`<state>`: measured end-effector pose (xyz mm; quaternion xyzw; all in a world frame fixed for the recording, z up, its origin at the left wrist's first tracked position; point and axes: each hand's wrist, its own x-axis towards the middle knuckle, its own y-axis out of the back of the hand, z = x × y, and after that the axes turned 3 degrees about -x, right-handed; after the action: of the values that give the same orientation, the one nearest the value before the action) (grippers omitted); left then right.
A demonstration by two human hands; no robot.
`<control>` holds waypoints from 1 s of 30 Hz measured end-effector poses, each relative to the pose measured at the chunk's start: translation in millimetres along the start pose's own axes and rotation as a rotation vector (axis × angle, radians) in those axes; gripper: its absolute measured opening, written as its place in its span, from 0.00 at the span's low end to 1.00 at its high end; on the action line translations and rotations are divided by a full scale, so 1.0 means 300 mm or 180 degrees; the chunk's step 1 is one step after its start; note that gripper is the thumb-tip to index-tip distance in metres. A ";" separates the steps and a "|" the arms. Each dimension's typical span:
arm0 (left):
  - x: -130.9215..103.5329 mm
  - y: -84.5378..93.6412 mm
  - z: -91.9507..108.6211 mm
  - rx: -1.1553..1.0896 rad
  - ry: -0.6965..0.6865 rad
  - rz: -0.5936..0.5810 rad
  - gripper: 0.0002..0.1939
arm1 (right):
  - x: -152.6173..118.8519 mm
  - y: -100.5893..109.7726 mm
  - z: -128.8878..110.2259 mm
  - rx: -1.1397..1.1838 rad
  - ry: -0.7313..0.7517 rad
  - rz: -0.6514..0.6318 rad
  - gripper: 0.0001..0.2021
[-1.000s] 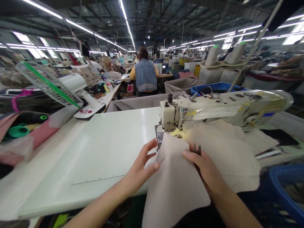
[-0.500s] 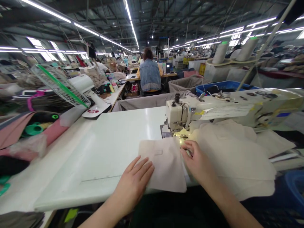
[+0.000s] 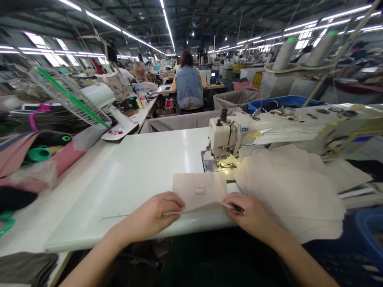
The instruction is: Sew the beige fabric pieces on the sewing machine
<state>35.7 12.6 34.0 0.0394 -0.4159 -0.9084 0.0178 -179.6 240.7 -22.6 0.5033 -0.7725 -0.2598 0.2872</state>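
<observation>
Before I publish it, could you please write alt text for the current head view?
A left hand and right hand hold the near edge of a pale fabric piece before a sewing machine; more pale pieces lie at right.

White fan (image 3: 98, 95) at left, denim-vested person (image 3: 189, 88) ahead, blue bin (image 3: 295, 100) right.

Long white fluorescent tubes (image 3: 103, 21) run in rows beneath a dark, metal-trussed ceiling (image 3: 125, 12). Bright rectangular windows (image 3: 36, 40) show at far left and right. Beyond the glossy, pale green tabletop (image 3: 143, 159) lie a grey, fabric-sided trough (image 3: 179, 122) and a second, wood-edged tabletop (image 3: 216, 86); much farther back is blurred.
</observation>
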 end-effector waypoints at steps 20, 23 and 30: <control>0.095 -0.103 -0.099 -0.0714 0.1686 0.2006 0.25 | 0.100 -0.077 -0.014 0.1236 -0.1103 0.1349 0.10; 0.090 -0.104 -0.078 -0.0548 0.1776 0.1988 0.24 | 0.109 -0.070 -0.011 0.0942 -0.0853 0.1033 0.03; 0.093 -0.113 -0.022 0.0405 0.2191 0.1837 0.16 | 0.178 -0.090 0.023 0.0762 -0.1134 0.0742 0.10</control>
<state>8.6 28.0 2.4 0.2226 -0.4347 -0.7729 0.4051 -185.1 182.2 -36.5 0.3875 -0.8891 -0.2162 0.1128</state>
